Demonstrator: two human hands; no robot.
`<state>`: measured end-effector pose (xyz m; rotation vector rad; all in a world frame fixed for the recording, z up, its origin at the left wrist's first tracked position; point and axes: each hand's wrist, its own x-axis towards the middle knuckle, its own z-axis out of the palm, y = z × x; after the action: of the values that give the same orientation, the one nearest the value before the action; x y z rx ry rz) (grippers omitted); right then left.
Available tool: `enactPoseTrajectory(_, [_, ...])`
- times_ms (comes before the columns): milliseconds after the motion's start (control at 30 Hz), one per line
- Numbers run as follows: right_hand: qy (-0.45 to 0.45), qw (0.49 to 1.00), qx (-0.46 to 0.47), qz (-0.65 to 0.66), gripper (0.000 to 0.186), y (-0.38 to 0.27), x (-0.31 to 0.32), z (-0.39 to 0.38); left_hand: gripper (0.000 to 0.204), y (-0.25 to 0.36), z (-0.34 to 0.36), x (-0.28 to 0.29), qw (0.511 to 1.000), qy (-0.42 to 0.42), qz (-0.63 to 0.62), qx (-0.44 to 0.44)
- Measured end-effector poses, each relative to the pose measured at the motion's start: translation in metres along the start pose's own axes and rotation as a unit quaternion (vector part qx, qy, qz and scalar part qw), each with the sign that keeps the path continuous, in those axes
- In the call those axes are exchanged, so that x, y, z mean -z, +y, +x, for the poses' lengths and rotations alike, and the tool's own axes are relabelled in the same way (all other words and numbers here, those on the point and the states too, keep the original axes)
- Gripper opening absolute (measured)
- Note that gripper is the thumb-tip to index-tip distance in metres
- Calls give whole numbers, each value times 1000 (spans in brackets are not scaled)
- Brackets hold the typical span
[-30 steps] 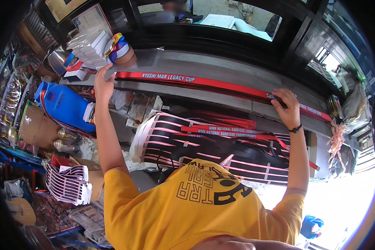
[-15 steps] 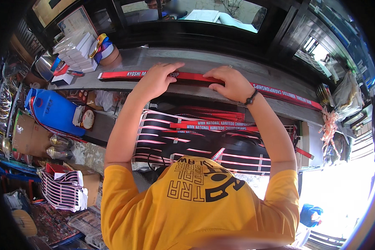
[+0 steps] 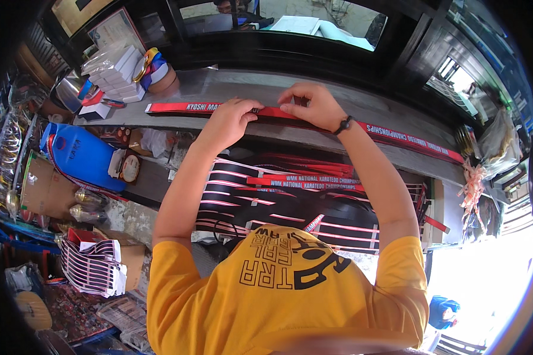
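Along the grey wooden counter [image 3: 219, 89] lies a long, flat bundle of red printed ribbons [image 3: 175, 107], running from left to right. My left hand [image 3: 232, 123] is closed over the bundle's middle, thumb at the near edge and fingers over the top. Just right of it, my right hand [image 3: 315, 106] is curved above the ribbons with thumb and fingers apart; nothing shows between them. A dark bracelet [image 3: 344, 125] circles my right wrist. Below the counter, between my forearms, more red ribbons [image 3: 305, 181] lie over black and white-striped strips [image 3: 231, 192].
White boxes [image 3: 114, 71] and a brown pot [image 3: 164, 80] with coloured ribbons stand at the counter's left. A blue jerrycan [image 3: 86, 154] is below them. Clear plastic bags [image 3: 498, 139] hang at right. Dark-framed glass [image 3: 219, 22] borders the far side.
My right hand has lifted off the ribbons and its fingers have spread from the thumb. My left hand has moved onto the ribbons and closed there. The view has shifted slightly.
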<state>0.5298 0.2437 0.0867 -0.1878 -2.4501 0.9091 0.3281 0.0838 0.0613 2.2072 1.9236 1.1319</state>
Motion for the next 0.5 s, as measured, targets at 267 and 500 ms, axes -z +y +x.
enactPoseTrajectory(267, [-6, 999, -32, 9, 26, 12, -6, -3, 21, -1, 2, 8, 997, -32, -48, 46])
enactPoseTrajectory(500, [-24, 1000, 18, -10, 30, 16, -6, -3, 25, -6, 1, 3, 993, -24, -60, 98])
